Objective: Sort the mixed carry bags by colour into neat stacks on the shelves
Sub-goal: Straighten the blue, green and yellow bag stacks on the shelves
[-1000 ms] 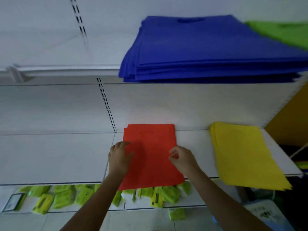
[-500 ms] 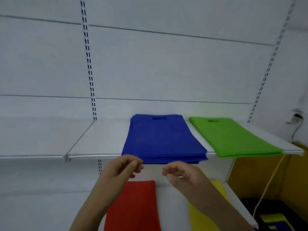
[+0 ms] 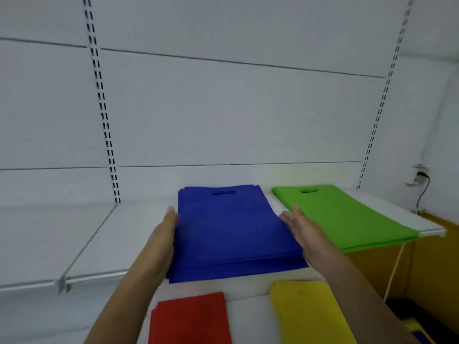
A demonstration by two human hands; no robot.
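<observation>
A stack of blue carry bags (image 3: 231, 229) lies on the upper shelf (image 3: 99, 247), its front edge overhanging the shelf lip. My left hand (image 3: 164, 234) presses flat against the stack's left side with straight fingers. My right hand (image 3: 298, 227) lies flat along the stack's right side, fingers straight. A green stack (image 3: 347, 217) sits to the right on the same shelf. On the lower shelf, a red stack (image 3: 191, 319) and a yellow stack (image 3: 308, 314) show at the bottom.
The white back wall carries slotted uprights (image 3: 104, 115). A cable and plug (image 3: 422, 184) hang at the far right above an orange-brown cabinet (image 3: 427, 264). The left part of the upper shelf is bare white surface.
The view lifted from the lower shelf to the upper one. Both hands left the red stack, rose with curled fingers, and now lie flat against the two sides of the blue stack.
</observation>
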